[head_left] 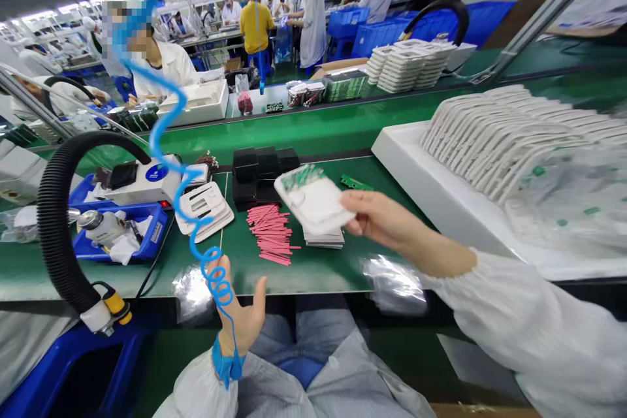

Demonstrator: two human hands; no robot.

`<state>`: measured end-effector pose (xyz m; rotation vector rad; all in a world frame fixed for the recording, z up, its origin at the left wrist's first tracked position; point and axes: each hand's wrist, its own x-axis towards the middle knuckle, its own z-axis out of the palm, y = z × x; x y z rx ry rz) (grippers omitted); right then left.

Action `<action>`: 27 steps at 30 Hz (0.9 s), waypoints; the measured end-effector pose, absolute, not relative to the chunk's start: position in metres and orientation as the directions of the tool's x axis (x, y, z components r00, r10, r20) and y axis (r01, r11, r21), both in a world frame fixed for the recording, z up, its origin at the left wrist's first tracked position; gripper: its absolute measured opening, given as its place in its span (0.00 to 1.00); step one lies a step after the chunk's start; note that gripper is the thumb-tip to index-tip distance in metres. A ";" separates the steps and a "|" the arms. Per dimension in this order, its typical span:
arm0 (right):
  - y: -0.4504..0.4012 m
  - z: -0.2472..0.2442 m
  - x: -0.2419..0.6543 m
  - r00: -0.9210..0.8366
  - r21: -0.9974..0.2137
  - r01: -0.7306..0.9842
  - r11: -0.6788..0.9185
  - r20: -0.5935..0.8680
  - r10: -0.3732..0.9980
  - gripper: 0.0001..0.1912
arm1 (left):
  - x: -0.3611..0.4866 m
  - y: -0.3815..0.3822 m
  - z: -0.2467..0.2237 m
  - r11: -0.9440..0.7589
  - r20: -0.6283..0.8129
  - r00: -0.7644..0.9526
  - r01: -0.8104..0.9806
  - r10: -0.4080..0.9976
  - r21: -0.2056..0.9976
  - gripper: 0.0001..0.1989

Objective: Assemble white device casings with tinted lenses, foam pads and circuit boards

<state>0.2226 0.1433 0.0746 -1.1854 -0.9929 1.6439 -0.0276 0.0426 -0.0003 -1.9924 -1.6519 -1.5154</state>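
Observation:
My right hand grips the right edge of a white plastic housing, with a green circuit board visible along its far edge. The housing is raised above the bench, over a small stack of white flat pieces. My left hand is open at the front edge of the bench, its thumb spread, holding nothing. A blue wrist strap with a coiled cord circles that wrist. Close by lie a pile of pink strips, black plastic cases and white plastic panels. Behind the raised housing is a green circuit board.
A white foam tray of upright white housings stands right. Left are a blue tray with a bottle and a black flexible hose. The coiled blue cord hangs across the view. Co-workers sit and stand beyond the green conveyor.

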 end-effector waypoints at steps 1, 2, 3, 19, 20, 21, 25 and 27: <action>0.166 0.076 0.227 -0.010 -0.943 -0.190 -0.272 -0.275 0.961 0.12 | -0.030 0.046 -0.009 -0.353 0.725 -0.148 0.797 0.672 0.490 0.39; 0.190 0.076 0.232 0.078 -0.949 -0.189 -0.252 -0.270 0.960 0.11 | -0.032 0.050 -0.017 -0.322 0.709 -0.172 0.801 0.684 0.504 0.37; 0.215 0.074 0.236 0.136 -0.952 -0.186 -0.242 -0.268 0.954 0.09 | -0.034 0.054 -0.026 -0.301 0.707 -0.182 0.812 0.684 0.500 0.35; 0.376 0.031 0.231 0.327 -0.962 0.265 -0.065 0.026 0.945 0.14 | -0.031 0.068 -0.042 -0.276 0.831 -0.007 0.942 0.556 0.193 0.17; 0.373 0.032 0.229 0.309 -0.950 0.313 -0.018 0.083 0.948 0.12 | -0.031 0.068 -0.042 -0.276 0.829 -0.007 0.941 0.560 0.194 0.17; 0.368 0.033 0.226 0.280 -0.932 0.360 0.034 0.143 0.949 0.08 | -0.030 0.068 -0.041 -0.275 0.830 -0.010 0.941 0.558 0.196 0.16; 0.334 0.047 0.203 0.064 -0.815 0.508 0.278 0.357 0.932 0.10 | -0.029 0.068 -0.038 -0.277 0.842 -0.013 0.942 0.540 0.192 0.13; 0.310 0.054 0.185 -0.093 -0.729 0.555 0.401 0.424 0.901 0.10 | -0.029 0.069 -0.037 -0.282 0.838 -0.007 0.940 0.545 0.192 0.12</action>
